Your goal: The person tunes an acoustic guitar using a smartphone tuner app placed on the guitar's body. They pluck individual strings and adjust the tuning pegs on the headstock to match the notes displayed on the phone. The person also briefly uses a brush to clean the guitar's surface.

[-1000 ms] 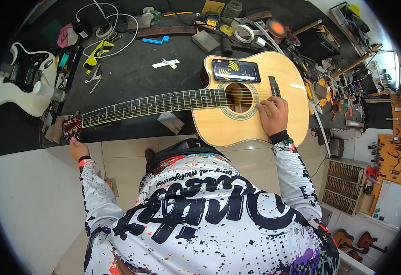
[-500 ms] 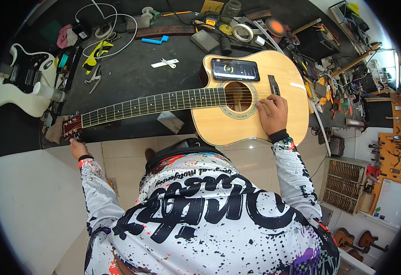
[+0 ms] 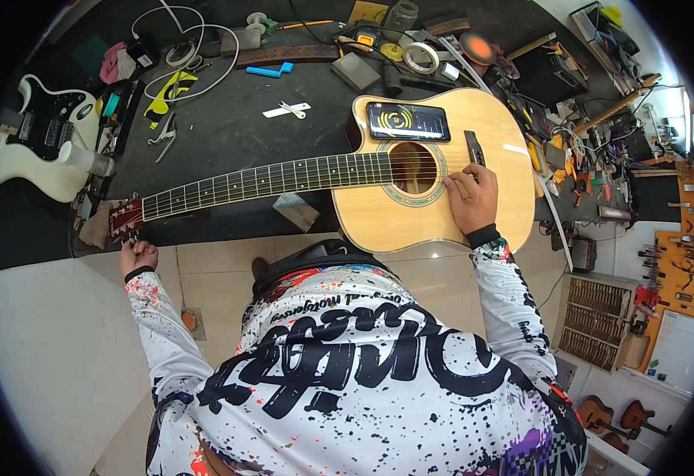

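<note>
An acoustic guitar with a pale wood top lies face up along the bench's near edge, its neck pointing left. At the dark red headstock, the curled fingers of my left hand grip a tuning peg on the near side; they partly hide it. My right hand rests over the strings between soundhole and bridge. Its thumb reaches toward the strings, apart from the loosely bent fingers, and nothing shows in it. A phone with a yellow ring graphic lies on the guitar top above the soundhole.
Under the neck sits a flat metal plate. Beyond it on the bench are a capo, a white ruler-like strip and a blue string winder. A white electric guitar body lies left; tools crowd the right.
My left hand has turned and curled more at the peg, and its forearm has shifted left. The yellow graphic on the phone has grown. My right hand stays nearly in place.
</note>
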### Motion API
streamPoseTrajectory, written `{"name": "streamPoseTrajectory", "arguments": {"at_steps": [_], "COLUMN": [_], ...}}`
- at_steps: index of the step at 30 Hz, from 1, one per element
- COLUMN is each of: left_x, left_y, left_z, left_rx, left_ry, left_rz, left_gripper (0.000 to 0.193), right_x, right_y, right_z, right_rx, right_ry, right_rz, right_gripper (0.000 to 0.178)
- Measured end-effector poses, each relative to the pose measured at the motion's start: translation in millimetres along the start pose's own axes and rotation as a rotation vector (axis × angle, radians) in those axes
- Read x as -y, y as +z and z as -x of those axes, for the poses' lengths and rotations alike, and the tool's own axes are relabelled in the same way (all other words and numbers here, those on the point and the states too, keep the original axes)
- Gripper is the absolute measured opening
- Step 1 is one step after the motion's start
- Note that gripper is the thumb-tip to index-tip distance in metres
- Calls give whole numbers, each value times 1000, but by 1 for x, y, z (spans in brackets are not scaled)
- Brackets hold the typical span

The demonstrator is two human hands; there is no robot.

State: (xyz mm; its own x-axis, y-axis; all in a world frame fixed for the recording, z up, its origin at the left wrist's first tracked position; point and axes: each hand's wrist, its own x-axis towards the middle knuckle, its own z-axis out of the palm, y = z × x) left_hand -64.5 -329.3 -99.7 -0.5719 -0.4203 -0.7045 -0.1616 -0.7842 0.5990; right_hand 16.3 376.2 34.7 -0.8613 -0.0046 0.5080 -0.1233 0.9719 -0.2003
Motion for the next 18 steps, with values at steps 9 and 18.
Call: {"name": "streamPoseTrajectory", "arguments": {"at_steps": [9,18], "left_x": [18,22], "left_y": [-30,-38], "left_z": [-13,-28], "left_rx": [-321,-395], "left_ry": [637,1257], "left_rz": [-1031,-1454], "left_gripper": [38,51], "right_x": [4,4], "right_y": [1,2], "right_z": [-3,-2], "right_rx": [-11,-10], "right_ry": [-13,-5], "right_rz": [-9,-7], "right_gripper": [12,11]}}
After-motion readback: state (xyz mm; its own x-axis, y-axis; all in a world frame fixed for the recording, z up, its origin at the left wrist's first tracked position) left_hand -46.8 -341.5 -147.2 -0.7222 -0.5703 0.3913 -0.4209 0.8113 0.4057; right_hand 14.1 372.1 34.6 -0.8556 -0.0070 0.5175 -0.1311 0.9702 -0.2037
